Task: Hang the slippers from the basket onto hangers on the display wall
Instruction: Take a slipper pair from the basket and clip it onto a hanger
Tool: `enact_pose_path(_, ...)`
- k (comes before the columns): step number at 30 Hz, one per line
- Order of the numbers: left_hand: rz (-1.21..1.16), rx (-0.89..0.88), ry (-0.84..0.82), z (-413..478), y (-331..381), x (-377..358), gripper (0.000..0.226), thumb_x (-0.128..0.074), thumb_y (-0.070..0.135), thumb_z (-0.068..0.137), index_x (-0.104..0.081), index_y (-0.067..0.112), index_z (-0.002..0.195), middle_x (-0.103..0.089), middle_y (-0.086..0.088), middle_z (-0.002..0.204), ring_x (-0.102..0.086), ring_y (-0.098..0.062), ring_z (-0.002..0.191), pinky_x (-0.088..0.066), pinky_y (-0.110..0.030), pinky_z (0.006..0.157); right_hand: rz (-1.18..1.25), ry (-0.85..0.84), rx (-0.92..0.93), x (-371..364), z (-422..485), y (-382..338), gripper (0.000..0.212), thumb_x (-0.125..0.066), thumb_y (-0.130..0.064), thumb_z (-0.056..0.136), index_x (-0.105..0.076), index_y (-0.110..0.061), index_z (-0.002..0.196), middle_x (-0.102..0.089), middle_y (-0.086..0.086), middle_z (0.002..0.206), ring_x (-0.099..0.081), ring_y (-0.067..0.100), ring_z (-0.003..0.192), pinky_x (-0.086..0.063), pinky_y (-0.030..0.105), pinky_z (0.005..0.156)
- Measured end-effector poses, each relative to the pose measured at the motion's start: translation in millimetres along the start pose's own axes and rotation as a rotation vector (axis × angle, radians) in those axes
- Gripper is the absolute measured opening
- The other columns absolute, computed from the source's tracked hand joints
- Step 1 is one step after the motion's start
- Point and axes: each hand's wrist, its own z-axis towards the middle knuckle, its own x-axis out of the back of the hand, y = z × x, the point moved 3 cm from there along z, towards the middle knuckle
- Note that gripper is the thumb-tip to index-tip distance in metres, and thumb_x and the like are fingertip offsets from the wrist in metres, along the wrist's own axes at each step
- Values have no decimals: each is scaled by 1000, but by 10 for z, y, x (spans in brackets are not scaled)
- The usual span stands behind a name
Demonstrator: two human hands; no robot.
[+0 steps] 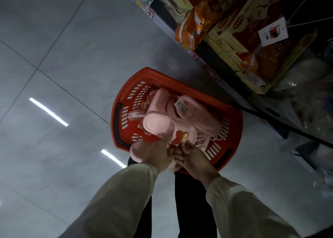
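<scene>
A red plastic basket (124, 97) stands on the tiled floor below me and holds several pink slippers (203, 117), one with a price tag. My left hand (158, 156) grips a pink slipper (155, 124) lifted just above the basket's near edge, its sole facing me. My right hand (191, 155) pinches a small piece at the edge of a slipper with a cartoon label (182, 137), right beside my left fingers. White plastic hangers (214, 138) lie under the slippers in the basket.
A low shelf (207, 61) runs along the right with orange packets (194, 29) and red-and-yellow boxes (255, 21). A hanging tag (272, 31) dangles from thin rods. Grey floor tiles (63, 75) spread to the left. My dark trouser legs stand behind the basket.
</scene>
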Motion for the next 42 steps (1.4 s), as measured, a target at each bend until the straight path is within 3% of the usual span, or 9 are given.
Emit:
enact_pose_path(5, 33, 77, 35, 36, -99, 36, 44, -51, 27, 101, -46, 27, 145, -67, -5, 122, -63, -26, 111, -45, -34, 93, -202, 451, 1, 459, 90, 44, 12, -56, -14, 96, -66, -8, 100, -63, 5, 74, -59, 19, 62, -46, 30, 61)
enact_pose_path(8, 66, 106, 17, 93, -198, 70, 51, -52, 36, 101, -40, 27, 149, -63, -7, 127, -61, -29, 113, -46, -38, 94, -629, 723, 134, 833, 178, -55, 8, -57, -16, 90, -65, -15, 87, -70, 14, 95, -67, 36, 93, -51, 41, 81)
enact_pose_path(15, 59, 111, 96, 83, -203, 248, 47, -50, 42, 102, -46, 24, 145, -63, -7, 131, -62, -27, 115, -46, -37, 96, -834, 385, 73, 920, 567, -178, 26, -58, -4, 95, -65, -13, 119, -60, 5, 115, -57, 29, 116, -44, 10, 80)
enact_pose_path(21, 86, 126, 64, 42, -203, 315, 48, -50, 42, 102, -48, 23, 145, -65, -6, 129, -61, -27, 115, -45, -38, 96, -1424, 433, -215, 968, 716, 78, 62, -48, -34, 99, -26, -16, 154, -48, 12, 147, -53, 32, 127, -45, 39, 103)
enact_pose_path(25, 102, 126, 16, 42, -205, 318, 50, -49, 44, 101, -43, 30, 149, -67, -4, 125, -62, -26, 113, -46, -39, 96, -1490, 406, -251, 891, 626, 209, 55, -47, -23, 97, -34, -12, 149, -49, 18, 144, -52, 33, 128, -44, 38, 102)
enact_pose_path(28, 104, 111, -8, 59, -178, 335, 49, -48, 45, 101, -42, 33, 148, -67, -4, 125, -63, -26, 114, -48, -41, 97, -1341, 472, -172, 956, 602, 278, 70, -49, -20, 93, -19, -25, 156, -36, 15, 153, -38, 35, 137, -37, 41, 110)
enact_pose_path(33, 166, 120, -3, 108, -165, 322, 45, -47, 45, 102, -47, 27, 144, -68, -6, 120, -62, -28, 112, -46, -38, 90, -563, 527, -68, 1002, 648, 204, 27, -54, -4, 95, -61, -2, 122, -63, 17, 119, -60, 29, 100, -51, 38, 87)
enact_pose_path(38, 148, 106, 2, 95, -157, 267, 45, -49, 43, 102, -47, 27, 144, -69, -6, 118, -63, -27, 111, -46, -37, 90, -1346, 638, -125, 997, 720, 182, 33, -33, -20, 102, -54, -13, 126, -60, 15, 132, -57, 33, 120, -45, 38, 98)
enact_pose_path(42, 130, 72, 32, 35, -129, 253, 46, -49, 41, 102, -45, 29, 147, -70, -5, 118, -64, -25, 110, -48, -36, 92, -1521, 533, -192, 1016, 703, 260, 52, -40, -22, 99, -32, -9, 148, -55, 18, 137, -53, 34, 127, -43, 39, 100)
